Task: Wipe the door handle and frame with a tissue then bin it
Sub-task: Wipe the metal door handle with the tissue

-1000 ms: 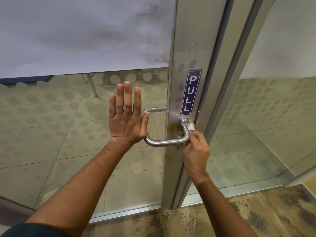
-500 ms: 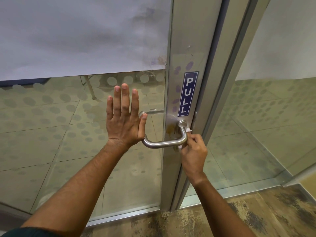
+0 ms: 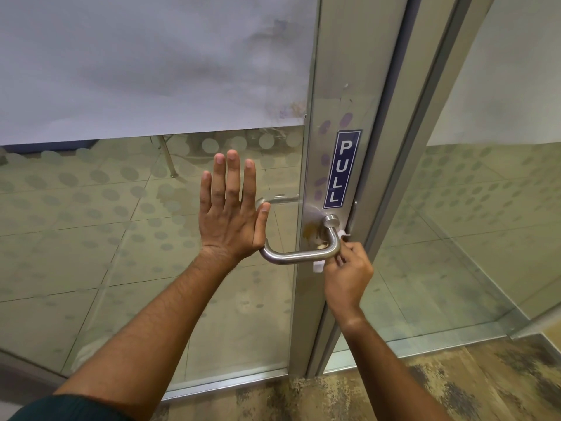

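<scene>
My left hand point(image 3: 229, 217) lies flat, fingers straight, against the glass door point(image 3: 121, 238), I think to steady it while I wipe. On the metal frame point(image 3: 318, 284), the door handle point(image 3: 299, 255) curves out; my right hand point(image 3: 346, 268) pinches the tissue point(image 3: 318, 266) against its bend, just beneath the stained base.

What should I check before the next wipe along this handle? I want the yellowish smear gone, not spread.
1. Tissue in grip: ok, right hand pinches it at the door handle bend.
2. Door steadied: ok, left hand flat on the glass.
3. Smear on the frame: not ok, still there.
4. Clean tissue face left: cannot tell.
5. Bin nearby: cannot tell, none in view.
</scene>
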Motion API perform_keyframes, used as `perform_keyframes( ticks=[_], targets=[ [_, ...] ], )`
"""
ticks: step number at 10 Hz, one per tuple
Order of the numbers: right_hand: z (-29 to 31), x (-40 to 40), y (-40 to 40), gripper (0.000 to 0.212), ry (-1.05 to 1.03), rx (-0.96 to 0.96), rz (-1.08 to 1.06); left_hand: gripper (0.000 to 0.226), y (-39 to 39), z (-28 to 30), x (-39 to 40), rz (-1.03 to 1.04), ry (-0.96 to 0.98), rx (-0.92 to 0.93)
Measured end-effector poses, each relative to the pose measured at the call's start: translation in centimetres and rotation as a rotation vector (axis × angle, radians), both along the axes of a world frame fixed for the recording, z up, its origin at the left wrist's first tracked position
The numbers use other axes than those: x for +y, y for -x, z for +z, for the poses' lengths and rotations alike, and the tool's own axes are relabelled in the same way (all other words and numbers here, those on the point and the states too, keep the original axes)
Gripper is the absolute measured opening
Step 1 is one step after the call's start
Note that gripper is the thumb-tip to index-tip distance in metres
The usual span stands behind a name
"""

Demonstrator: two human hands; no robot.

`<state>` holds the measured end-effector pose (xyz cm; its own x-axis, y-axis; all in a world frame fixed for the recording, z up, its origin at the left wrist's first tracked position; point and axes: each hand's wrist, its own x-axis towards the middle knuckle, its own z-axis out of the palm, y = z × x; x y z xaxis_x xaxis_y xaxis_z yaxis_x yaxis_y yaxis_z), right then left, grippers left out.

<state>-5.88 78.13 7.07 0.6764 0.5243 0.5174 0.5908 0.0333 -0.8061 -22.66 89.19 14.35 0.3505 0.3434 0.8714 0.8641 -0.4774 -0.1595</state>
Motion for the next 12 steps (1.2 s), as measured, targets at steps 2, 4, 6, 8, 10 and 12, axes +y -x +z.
perform_keyframes(
  ticks=[2, 4, 6, 8, 10, 12],
  targets=[
    [1.4, 0.6, -0.3, 0.028, -0.127, 0.585, 0.025, 0.089, 0.0, 0.1, -0.1, -0.009, -0.002, 0.002],
    [1.3, 0.4, 1.3, 0.022, -0.108, 0.867, 0.138, 0.089, 0.0, 0.0, -0.1, -0.001, 0.0, 0.002],
    [0.0, -1.0, 3.0, 0.01, -0.145, 0.708, 0.082, 0.089, 0.0, 0.0, -0.1, -0.006, -0.019, 0.006],
    [-1.2, -0.1, 5.1, 0.018, -0.117, 0.224, -0.012, 0.087, 0.0, -0.1, 0.0, 0.006, -0.06, 0.013],
    [-2.3, 0.4, 6.3, 0.044, -0.032, -0.205, 0.133, 0.084, 0.0, -0.1, 0.1, 0.012, -0.084, 0.013],
    [-2.7, 0.8, 5.0, 0.073, 0.118, -0.33, 0.235, 0.085, 0.0, -0.1, 0.2, 0.012, -0.087, 0.013]
  ],
)
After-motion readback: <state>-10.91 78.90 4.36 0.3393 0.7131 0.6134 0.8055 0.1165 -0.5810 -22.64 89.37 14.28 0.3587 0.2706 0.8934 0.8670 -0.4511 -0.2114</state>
